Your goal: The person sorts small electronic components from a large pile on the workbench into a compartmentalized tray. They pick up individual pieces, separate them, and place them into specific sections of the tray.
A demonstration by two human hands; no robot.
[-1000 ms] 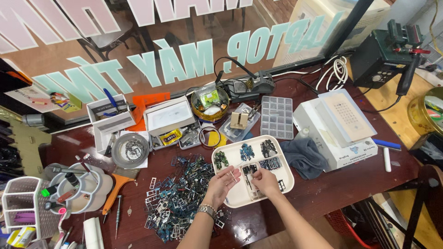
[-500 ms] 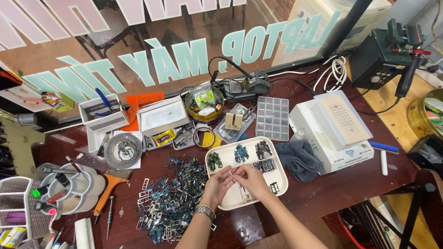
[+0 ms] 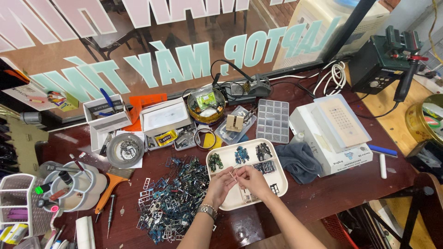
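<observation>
My left hand point(image 3: 220, 185) and my right hand point(image 3: 249, 180) meet over a cream tray point(image 3: 279, 186) on the dark red table. Together their fingertips pinch a small thin metal frame point(image 3: 234, 174). Inside the tray lie a few small heaps of tiny parts, green point(image 3: 215, 162), blue point(image 3: 241, 154) and dark point(image 3: 264, 151). A wide pile of small metal frames and trays point(image 3: 171, 198) spreads just left of the tray, beside my left wrist, which wears a metal watch point(image 3: 208, 210).
A grey cloth point(image 3: 297, 159) and a white box-shaped machine point(image 3: 334, 133) sit right of the tray. Behind are a clear compartment box point(image 3: 272, 121), a round tin point(image 3: 206, 105), a soldering stand point(image 3: 247, 87) and white boxes point(image 3: 164, 117). A tool holder point(image 3: 69, 184) and brush point(image 3: 108, 191) stand left.
The view has shifted slightly. Both hands have drawn closer together over the tray and now pinch the small frame between them.
</observation>
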